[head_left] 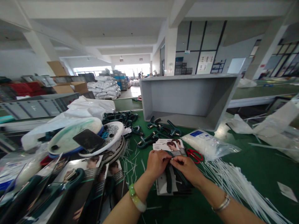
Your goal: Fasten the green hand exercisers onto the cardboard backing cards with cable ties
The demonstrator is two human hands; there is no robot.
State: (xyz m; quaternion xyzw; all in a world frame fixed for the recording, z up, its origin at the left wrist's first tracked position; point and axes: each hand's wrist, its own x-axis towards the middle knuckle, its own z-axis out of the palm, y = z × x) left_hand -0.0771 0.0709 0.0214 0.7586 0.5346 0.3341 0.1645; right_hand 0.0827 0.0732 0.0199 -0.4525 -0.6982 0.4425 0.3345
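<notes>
My left hand (157, 163) and my right hand (185, 168) meet over a stack of printed cards (163, 186). Fingertips of both are pinched together around a small white bit that looks like a cable tie, mostly hidden by the fingers. Beneath them a tool with two dark green handles (168, 179) lies on the top card, its upper end covered by my hands. Red-handled scissors (195, 156) lie just beyond my right hand. A large bundle of white cable ties (240, 183) spreads out to the right.
Several green-handled tools (163, 128) lie ahead, before a grey crate (182, 96) tipped on its side. A plastic bag (207, 144) sits right of them. Left are round tubs (74, 137), carded tools (63, 186) and scattered tie ends (132, 168) on the green table.
</notes>
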